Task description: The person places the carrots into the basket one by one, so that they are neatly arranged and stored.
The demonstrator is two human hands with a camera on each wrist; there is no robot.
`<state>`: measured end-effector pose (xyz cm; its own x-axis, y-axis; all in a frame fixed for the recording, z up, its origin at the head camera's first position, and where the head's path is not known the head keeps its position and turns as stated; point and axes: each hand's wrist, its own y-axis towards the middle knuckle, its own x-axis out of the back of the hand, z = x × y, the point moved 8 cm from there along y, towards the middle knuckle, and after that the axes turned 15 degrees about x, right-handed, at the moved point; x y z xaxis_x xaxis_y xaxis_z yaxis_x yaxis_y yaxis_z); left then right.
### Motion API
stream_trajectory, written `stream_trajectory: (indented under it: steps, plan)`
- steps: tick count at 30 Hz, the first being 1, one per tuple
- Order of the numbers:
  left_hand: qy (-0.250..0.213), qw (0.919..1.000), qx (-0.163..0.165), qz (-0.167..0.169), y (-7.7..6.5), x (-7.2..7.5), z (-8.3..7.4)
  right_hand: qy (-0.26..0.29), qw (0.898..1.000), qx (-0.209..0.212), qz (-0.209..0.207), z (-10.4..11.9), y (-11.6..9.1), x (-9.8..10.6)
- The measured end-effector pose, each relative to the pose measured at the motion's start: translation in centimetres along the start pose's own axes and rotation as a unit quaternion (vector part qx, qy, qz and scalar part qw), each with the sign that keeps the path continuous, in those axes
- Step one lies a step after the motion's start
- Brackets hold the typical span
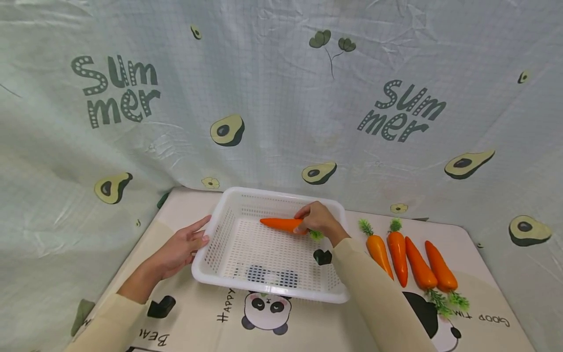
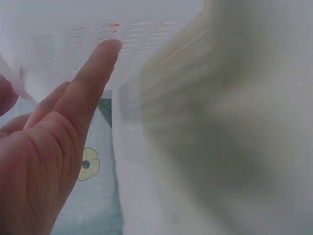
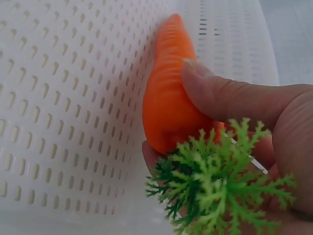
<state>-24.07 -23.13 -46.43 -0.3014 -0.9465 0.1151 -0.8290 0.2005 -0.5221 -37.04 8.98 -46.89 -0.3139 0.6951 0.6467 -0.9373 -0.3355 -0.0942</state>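
Greenish cloth (image 1: 272,98) backs a printed table (image 1: 325,325) where hands (image 1: 180,250) (image 1: 320,219) pinch basket (image 1: 246,249) and carrot (image 1: 278,224).

Right fingers (image 3: 150,153) half-hidden behind carrot greens (image 3: 215,188)

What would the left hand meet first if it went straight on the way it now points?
The left hand would probably meet the left wall of the rectangular white plastic basket, which it holds, though depth is unclear.
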Motion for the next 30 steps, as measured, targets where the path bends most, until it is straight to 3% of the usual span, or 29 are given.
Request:
stream_trajectory:
  steps: [9,18,30]
  plan:
    - [0.002,1.0,0.0,-0.001,0.05,0.05,-0.04,-0.055,0.998,-0.017,-0.013,-0.32,0.0,0.19]
    - [0.005,1.0,-0.006,0.001,0.16,0.17,-0.01,-0.102,0.995,-0.001,-0.015,-0.09,-0.21,0.53]
    - [0.006,1.0,-0.001,-0.001,0.04,0.07,0.03,-0.127,0.992,-0.009,-0.01,0.04,-0.44,0.51]
